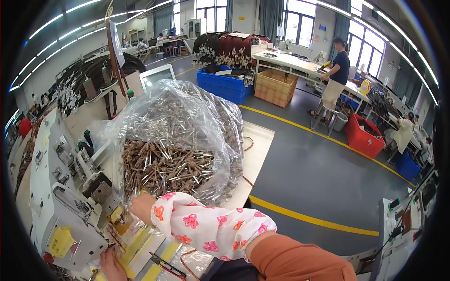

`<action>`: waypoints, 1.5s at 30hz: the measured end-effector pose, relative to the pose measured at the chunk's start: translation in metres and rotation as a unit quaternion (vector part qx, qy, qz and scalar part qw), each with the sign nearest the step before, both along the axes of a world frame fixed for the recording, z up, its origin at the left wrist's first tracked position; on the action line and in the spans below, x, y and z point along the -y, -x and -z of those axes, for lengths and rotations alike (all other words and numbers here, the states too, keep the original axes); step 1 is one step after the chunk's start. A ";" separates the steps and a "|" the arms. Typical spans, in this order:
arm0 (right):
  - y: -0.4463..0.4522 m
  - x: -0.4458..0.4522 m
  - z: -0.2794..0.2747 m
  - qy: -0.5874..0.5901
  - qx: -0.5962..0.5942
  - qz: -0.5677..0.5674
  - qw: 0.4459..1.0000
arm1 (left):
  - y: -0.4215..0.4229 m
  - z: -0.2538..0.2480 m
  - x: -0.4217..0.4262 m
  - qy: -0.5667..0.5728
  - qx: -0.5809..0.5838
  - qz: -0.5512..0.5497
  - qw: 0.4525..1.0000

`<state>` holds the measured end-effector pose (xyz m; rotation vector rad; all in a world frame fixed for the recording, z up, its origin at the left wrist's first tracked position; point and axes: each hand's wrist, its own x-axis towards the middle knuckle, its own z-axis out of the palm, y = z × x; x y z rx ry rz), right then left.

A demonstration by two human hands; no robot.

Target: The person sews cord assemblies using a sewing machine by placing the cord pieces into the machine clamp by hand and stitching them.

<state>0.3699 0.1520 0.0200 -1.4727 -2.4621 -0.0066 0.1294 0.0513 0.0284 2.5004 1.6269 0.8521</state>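
My right hand [141, 207], below a white sleeve cover with pink and orange flowers, reaches to the lower left edge of a clear plastic bag [180, 100]. Its fingers are bent, and what they hold, if anything, is hidden. Inside the bag lie many brown knotted cords with silvery tips [161, 168]. Down at the bottom left, my left hand [111, 266] rests beside the head of a white sewing machine [70, 220]; its fingertips are partly hidden near the machine's needle area. Black-handled snips [168, 266] lie on the table with yellow strips, right of my left hand.
A pale tabletop edge [262, 136] shows right of the bag. Beyond the aisle stand a blue crate [222, 89], a wooden-coloured crate [275, 89] and a red crate [364, 136]. A person [338, 70] works at a long table. Another machine station [398, 229] is at the right.
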 end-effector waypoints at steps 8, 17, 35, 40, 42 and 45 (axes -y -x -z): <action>-0.016 -0.010 -0.014 -0.153 -0.039 0.102 0.982 | 0.009 0.000 0.002 0.012 -0.082 -0.017 0.996; -0.016 -0.021 0.006 -0.155 -0.003 0.131 0.979 | 0.005 0.004 0.000 -0.012 -0.063 -0.039 0.997; -0.035 -0.033 0.007 -0.142 -0.013 0.061 0.988 | 0.024 0.023 -0.005 0.056 -0.021 -0.004 0.998; -0.053 -0.026 -0.027 -0.172 -0.205 0.085 0.960 | 0.010 0.007 -0.001 -0.022 0.016 -0.004 1.000; -0.066 -0.031 -0.036 -0.240 -0.318 0.024 0.917 | 0.013 0.006 0.003 -0.025 0.025 -0.019 0.999; -0.058 -0.020 -0.039 -0.100 -0.292 0.012 0.951 | 0.016 0.008 0.001 -0.054 0.011 0.023 0.998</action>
